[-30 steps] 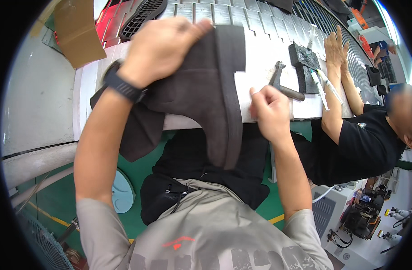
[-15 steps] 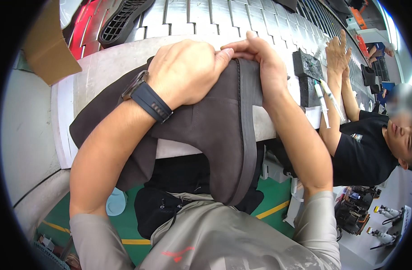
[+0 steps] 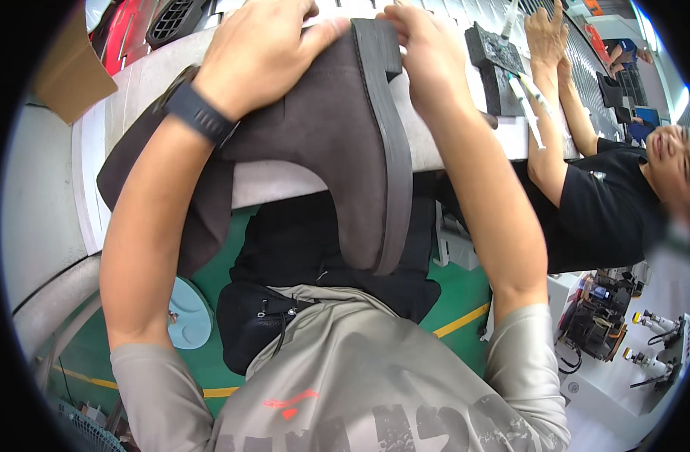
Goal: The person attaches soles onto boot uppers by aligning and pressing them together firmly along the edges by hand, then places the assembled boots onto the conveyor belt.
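A dark brown suede ankle boot (image 3: 322,113) lies on its side over the table's near edge, toe toward me and black sole (image 3: 396,151) facing right. My left hand (image 3: 266,53), with a dark watch band at its wrist, grips the boot's back near the heel. Its thumb lies along the upper, and its other fingertips are partly hidden. On the sole side, my right hand (image 3: 434,60) has bent fingers close to the heel block (image 3: 388,45); blur hides whether they grip it. Another dark brown boot part (image 3: 205,226) hangs below the shaft at left.
Slim white syringes (image 3: 527,113) rest by a black block (image 3: 491,49) at right, near a co-worker's raised hand (image 3: 546,38). Metal conveyor slats (image 3: 345,7) run behind the table. Cardboard (image 3: 74,68) stands at left, beside a black lugged sole (image 3: 172,22). Below is a pale blue stool (image 3: 190,316).
The view has shifted, so boot and hands sit higher in it. My left thumb and right fingers, close together above the heel before, are now apart. The co-worker's head has turned.
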Motion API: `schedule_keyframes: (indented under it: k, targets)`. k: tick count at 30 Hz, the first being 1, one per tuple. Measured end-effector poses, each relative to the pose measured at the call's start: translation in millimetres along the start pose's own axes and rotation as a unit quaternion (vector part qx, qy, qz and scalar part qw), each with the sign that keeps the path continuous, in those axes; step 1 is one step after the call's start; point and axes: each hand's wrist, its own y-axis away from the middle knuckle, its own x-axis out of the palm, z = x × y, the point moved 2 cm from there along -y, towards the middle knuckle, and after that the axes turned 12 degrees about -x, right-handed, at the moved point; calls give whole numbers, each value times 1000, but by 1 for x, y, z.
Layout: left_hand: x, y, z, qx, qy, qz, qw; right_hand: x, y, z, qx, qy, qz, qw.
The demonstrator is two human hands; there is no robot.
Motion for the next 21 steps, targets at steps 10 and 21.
schedule_keyframes:
  k: [10, 21]
  targets:
    - [25, 150, -39, 242, -5, 39, 969, -15, 118, 32, 67, -276, -3, 959]
    - [45, 151, -42, 244, 17, -108, 964, -23, 145, 40, -35, -220, 30, 974]
